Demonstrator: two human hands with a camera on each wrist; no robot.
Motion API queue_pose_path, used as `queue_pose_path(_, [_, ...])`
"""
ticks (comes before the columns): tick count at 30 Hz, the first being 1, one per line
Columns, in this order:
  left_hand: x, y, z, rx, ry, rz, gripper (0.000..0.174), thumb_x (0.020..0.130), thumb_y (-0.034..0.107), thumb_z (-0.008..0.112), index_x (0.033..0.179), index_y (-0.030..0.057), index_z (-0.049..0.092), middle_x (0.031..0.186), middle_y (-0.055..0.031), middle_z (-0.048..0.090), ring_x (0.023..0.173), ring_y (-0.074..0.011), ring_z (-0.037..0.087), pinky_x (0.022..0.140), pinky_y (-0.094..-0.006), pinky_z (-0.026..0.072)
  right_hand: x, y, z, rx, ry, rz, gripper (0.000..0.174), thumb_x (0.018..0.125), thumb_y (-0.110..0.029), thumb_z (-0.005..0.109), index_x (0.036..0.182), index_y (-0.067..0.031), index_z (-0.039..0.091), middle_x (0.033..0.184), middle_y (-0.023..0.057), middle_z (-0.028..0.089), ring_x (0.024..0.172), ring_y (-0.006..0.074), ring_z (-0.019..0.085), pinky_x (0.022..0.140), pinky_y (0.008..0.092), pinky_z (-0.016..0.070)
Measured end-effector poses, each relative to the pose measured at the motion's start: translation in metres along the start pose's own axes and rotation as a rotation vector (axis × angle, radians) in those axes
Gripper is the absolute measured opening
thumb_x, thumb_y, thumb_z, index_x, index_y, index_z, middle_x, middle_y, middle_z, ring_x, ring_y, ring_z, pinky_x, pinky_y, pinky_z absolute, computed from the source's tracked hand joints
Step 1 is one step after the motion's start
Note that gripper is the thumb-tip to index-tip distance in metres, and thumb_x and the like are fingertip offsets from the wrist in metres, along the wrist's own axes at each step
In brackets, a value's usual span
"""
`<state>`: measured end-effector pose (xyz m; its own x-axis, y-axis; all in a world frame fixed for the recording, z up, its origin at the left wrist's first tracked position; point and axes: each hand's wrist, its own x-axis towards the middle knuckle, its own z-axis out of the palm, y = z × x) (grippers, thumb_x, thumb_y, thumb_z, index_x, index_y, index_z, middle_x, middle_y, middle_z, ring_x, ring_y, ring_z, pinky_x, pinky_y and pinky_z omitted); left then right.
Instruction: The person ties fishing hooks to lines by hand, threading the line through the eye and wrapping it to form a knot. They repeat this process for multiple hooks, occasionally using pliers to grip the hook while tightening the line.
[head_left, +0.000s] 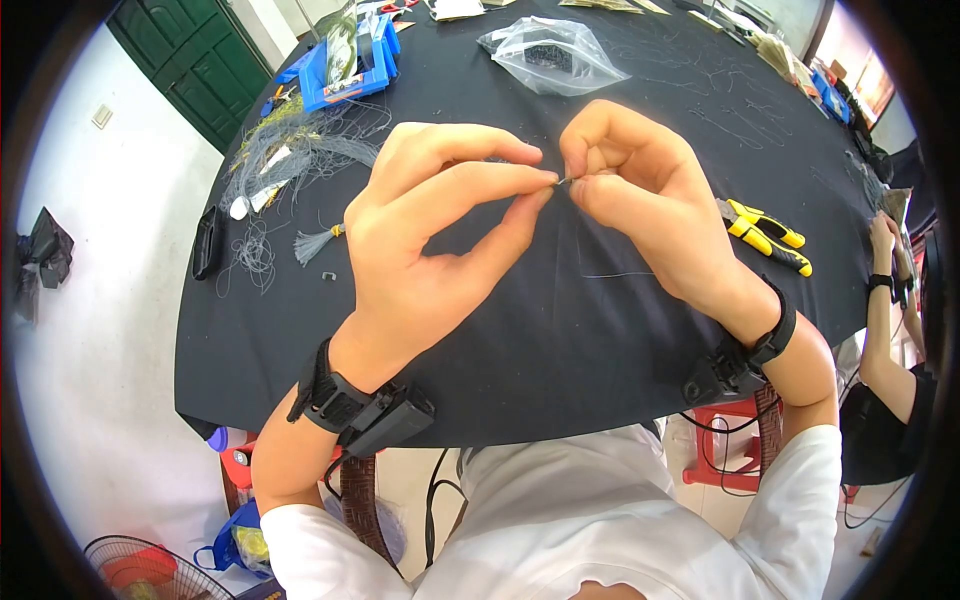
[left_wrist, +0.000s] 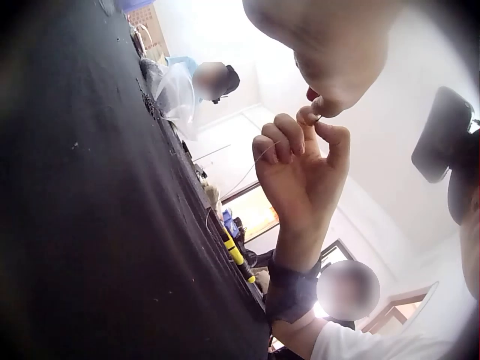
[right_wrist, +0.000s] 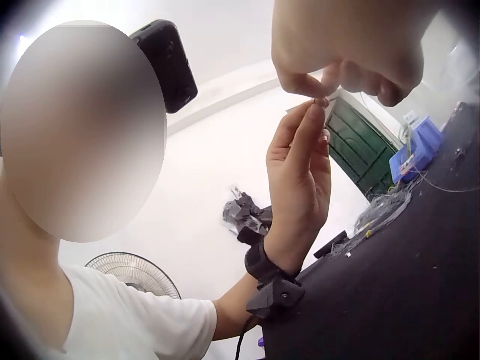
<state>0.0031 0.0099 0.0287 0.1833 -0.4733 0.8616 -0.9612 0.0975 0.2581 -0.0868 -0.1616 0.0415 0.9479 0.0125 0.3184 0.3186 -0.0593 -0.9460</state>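
Over the black-covered table (head_left: 480, 370), both hands meet fingertip to fingertip. My left hand (head_left: 400, 220) pinches a tiny dark metal piece (head_left: 563, 181) between thumb and index finger, its other fingers spread above. Facing it, my right hand (head_left: 650, 190) pinches at the other end of the piece with thumb and index finger, the remaining fingers curled in. A thin clear line (head_left: 617, 274) hangs below the right hand; in the left wrist view it runs past that hand's fingers. Most of the piece is hidden by fingertips, so I cannot tell its exact kind.
Yellow-and-black pliers (head_left: 765, 235) lie right of the right hand. Left are a tangle of clear line (head_left: 290, 155), a tied line bundle (head_left: 318, 245) and a black case (head_left: 207, 243). Behind stand a blue bin (head_left: 350, 75) and a clear plastic bag (head_left: 553, 55). Another person's arm (head_left: 880, 320) is at right.
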Motion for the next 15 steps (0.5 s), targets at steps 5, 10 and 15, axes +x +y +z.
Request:
queue_pose_path(5, [-0.0031, 0.0029, 0.0022, -0.143, 0.001, -0.15, 0.021, 0.074, -0.01, 0.065, 0.091, 0.0, 0.066, 0.097, -0.0092, 0.063, 0.087, -0.0136, 0.056, 0.071, -0.0231, 0.0433, -0.0018, -0.0021, 0.0029, -0.06, 0.009, 0.024, 0.009, 0.081, -0.003, 0.056, 0.089, -0.0029, 0.053, 0.073, -0.0057, 0.046, 0.064, 0.0003, 0.038, 0.057, 0.0176, 0.0288])
queue_pose_path(10, [-0.005, 0.002, 0.0017, -0.309, 0.053, -0.256, 0.015, 0.08, -0.008, 0.062, 0.093, -0.0014, 0.064, 0.099, -0.0095, 0.063, 0.087, -0.0119, 0.056, 0.072, -0.0223, 0.0418, -0.0039, -0.008, 0.0061, -0.144, 0.057, -0.129, 0.011, 0.081, -0.002, 0.057, 0.092, -0.0018, 0.055, 0.073, -0.0056, 0.048, 0.064, -0.0002, 0.038, 0.057, 0.0174, 0.0294])
queue_pose_path(15, [-0.0043, 0.0017, 0.008, -0.371, 0.145, -0.296, 0.016, 0.073, -0.004, 0.069, 0.087, 0.0041, 0.068, 0.091, -0.0038, 0.066, 0.079, -0.0092, 0.056, 0.062, -0.0212, 0.039, -0.0013, -0.0015, 0.007, -0.068, 0.081, -0.132, 0.009, 0.082, -0.001, 0.057, 0.09, -0.0018, 0.054, 0.07, -0.0055, 0.047, 0.062, -0.0003, 0.039, 0.056, 0.0178, 0.0313])
